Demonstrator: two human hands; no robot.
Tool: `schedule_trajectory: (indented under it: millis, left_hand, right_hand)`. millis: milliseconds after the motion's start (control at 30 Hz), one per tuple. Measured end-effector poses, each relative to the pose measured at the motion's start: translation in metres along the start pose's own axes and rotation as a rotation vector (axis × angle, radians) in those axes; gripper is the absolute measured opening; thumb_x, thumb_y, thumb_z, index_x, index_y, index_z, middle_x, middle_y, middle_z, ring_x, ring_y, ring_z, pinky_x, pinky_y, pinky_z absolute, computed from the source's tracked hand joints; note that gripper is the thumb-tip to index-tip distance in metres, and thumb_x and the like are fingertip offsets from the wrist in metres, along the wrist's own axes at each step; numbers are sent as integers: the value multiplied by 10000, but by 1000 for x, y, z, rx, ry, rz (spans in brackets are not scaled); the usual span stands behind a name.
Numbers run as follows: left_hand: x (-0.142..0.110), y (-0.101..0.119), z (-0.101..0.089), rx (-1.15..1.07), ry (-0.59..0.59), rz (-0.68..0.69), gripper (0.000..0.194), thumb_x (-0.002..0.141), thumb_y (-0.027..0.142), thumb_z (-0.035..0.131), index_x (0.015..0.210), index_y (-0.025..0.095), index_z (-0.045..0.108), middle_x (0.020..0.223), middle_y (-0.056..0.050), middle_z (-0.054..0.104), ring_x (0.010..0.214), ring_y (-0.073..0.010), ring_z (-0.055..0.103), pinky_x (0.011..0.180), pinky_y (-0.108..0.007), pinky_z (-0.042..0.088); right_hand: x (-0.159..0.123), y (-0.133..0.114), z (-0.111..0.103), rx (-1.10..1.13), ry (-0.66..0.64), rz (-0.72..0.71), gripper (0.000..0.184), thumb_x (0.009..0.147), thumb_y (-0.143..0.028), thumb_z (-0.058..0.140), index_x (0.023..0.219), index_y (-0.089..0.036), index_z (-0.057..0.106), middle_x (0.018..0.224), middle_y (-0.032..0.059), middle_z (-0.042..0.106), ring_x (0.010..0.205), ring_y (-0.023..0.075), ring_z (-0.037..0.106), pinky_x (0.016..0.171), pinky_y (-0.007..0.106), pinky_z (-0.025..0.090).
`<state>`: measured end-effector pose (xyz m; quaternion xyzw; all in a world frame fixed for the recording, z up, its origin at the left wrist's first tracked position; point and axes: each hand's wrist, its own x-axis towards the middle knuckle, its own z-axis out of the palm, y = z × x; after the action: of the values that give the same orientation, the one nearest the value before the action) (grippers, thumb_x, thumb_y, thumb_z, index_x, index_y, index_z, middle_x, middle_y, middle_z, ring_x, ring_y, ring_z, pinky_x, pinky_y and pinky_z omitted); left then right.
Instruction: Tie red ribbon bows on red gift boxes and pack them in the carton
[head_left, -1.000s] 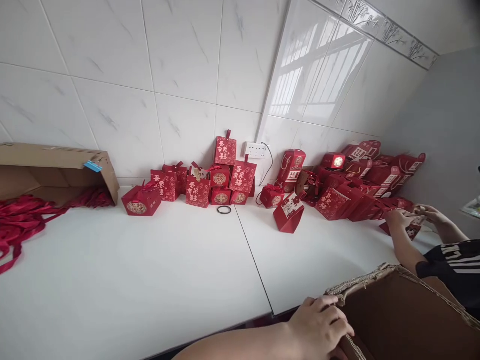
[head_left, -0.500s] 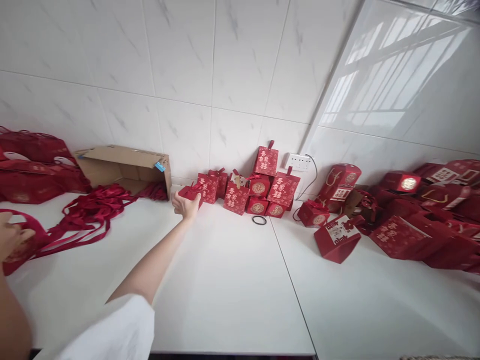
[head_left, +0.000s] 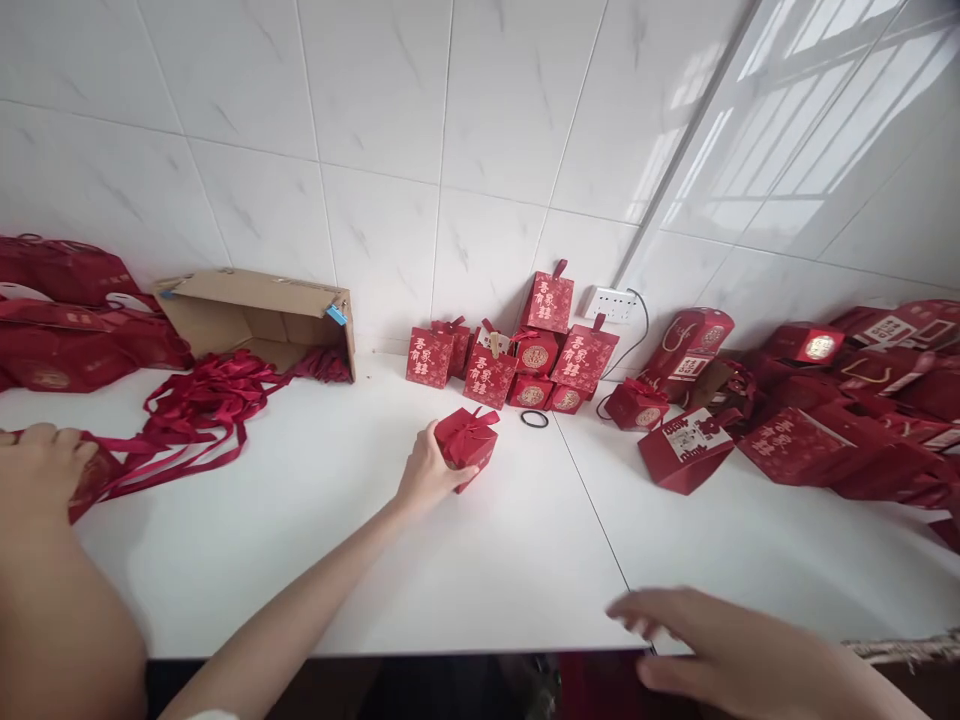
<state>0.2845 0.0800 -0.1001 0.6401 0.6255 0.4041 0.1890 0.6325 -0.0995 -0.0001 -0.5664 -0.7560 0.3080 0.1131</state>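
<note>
Moved: one box (head_left: pixel 471 449), from the row (head_left: pixel 489 381)'s left end to mid-table (head_left: pixel 300 490), clasped by the left hand (head_left: pixel 424 467). Right hand (head_left: pixel 697 635): nothing held, fingers parted. Handling: press side panels lightly, sparing the bow (head_left: pixel 474 424).

Left grip (head_left: pixel 426 467) outstretched and curled, right grip (head_left: pixel 709 632) nearer, loosely uncurled
</note>
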Motion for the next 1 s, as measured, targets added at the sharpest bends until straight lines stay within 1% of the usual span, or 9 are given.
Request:
schedule_trajectory:
  millis: [67, 167, 267, 367, 400, 467, 633, 833, 1000]
  left_hand:
    - [-34, 13, 6, 76, 20, 24, 931, 599, 478, 718, 1318, 127, 241, 1211, -186, 478, 1149, -347, 491, 887, -473, 445]
    - [-80, 30, 5, 148, 63, 28, 948, 624, 532, 692, 1335, 115, 223, 1251, -230, 447, 1140, -394, 481, 814, -518, 460]
    - [-122, 46, -5, 111, 43, 33, 779, 687, 515, 651, 1289, 138, 332, 1209, -196, 510, 1085, -346, 534, 800, -475, 480]
    - [-151, 59, -22, -75, -176, 65, 260, 846, 435, 479, 931, 204, 563, 753, -36, 630, 710, -199, 616, 647, -338, 505]
    - [-155, 62, -28, -143, -215, 99, 256, 881, 395, 419, 777, 209, 562, 641, -9, 595, 647, -172, 597, 618, -303, 496]
    - [-150, 64, -38, -237, -161, 179, 306, 901, 331, 375, 662, 206, 520, 607, -5, 569, 654, -153, 586, 629, -274, 491]
    - [-93, 50, -39, -200, 108, 190, 193, 851, 303, 479, 1014, 211, 527, 1037, -69, 584, 973, -194, 569, 801, -324, 494]
    - [-47, 42, -18, -235, -162, 65, 208, 846, 394, 481, 918, 213, 554, 1014, -42, 599, 982, -190, 580, 876, -340, 458]
    - [-49, 43, -11, -235, -179, 26, 181, 816, 362, 488, 763, 193, 524, 880, -31, 539, 748, -155, 582, 718, -308, 487]
  right_hand:
    - [42, -31, -3, -70, -285, -5, 326, 684, -395, 663, 1001, -327, 703, 958, 45, 721, 836, 270, 684, 726, 366, 548]
    - [104, -68, -6, -245, -350, 19, 365, 639, -434, 683, 952, -250, 719, 973, 94, 712, 846, 320, 673, 718, 423, 528]
    - [141, -85, -6, -298, -163, 13, 357, 712, -463, 624, 951, -208, 700, 1050, 122, 683, 973, 336, 632, 838, 454, 477]
    - [151, -85, 2, -246, 42, -6, 390, 822, -468, 489, 1033, -179, 645, 1119, 135, 645, 1048, 315, 591, 889, 443, 438]
    - [151, -82, 7, -214, 118, -4, 398, 848, -462, 450, 1058, -173, 623, 1138, 137, 630, 1042, 304, 592, 886, 436, 435]
    - [148, -76, 21, -128, 280, 11, 401, 875, -451, 408, 1093, -163, 581, 1164, 141, 600, 999, 278, 606, 854, 416, 448]
    - [140, -61, 68, 112, 480, 6, 381, 873, -485, 403, 1026, -167, 547, 1071, 129, 594, 916, 233, 616, 742, 357, 483]
    - [139, -53, 103, 350, 491, 75, 388, 841, -560, 415, 911, -191, 516, 814, 63, 625, 732, 200, 615, 633, 316, 481]
    - [149, -49, 100, 573, 445, 102, 425, 820, -610, 412, 752, -198, 488, 734, 32, 602, 616, 162, 584, 551, 280, 465]
